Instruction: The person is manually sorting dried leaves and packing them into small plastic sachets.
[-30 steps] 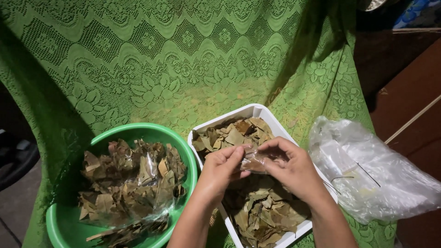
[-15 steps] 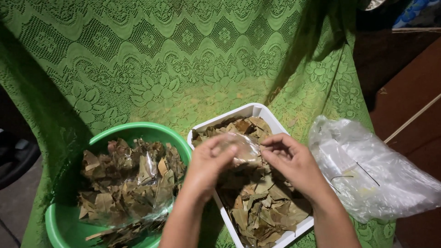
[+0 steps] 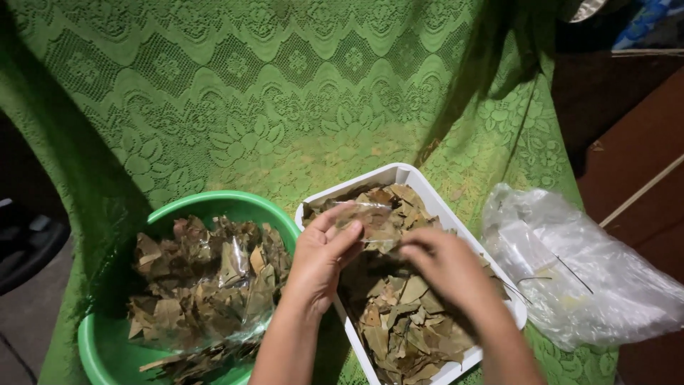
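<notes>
Up close, left hand (image 3: pixel 320 260): thumb and forefinger pinch the near edge of a small clear plastic bag (image 3: pixel 367 217), other fingers curled beneath it. The bag sits just beyond the fingertips, lifted slightly above the far half of the white tray (image 3: pixel 410 175), its mouth turned toward the right hand (image 3: pixel 445 267). Right hand: fingers bent and drawn together, tips lowered at the bag's lower edge or onto the leaves beneath; cannot tell whether they grip film, a leaf, or nothing, since the back of the hand hides the tips.

Handling, as a judgement: the bag is thin film, nearly weightless, limp, slick, likely to cling and fold on itself. Best taken at the open rim, one pinch each side, so the mouth stays spread. The dried leaves (image 3: pixel 399 314) filling the tray look brittle and feather-light, brown-green, curled; a loose pinch of several suits them, a hard squeeze would crumble them.

Outward: the tray lies tilted diagonally on a green lace cloth (image 3: pixel 285 93). Left of it, touching or nearly so, a green plastic basin (image 3: pixel 235 203) holds more dry leaves, some already in clear bags. Right of the tray, a crumpled heap of clear plastic bags (image 3: pixel 584 278) rests on the cloth's edge.
</notes>
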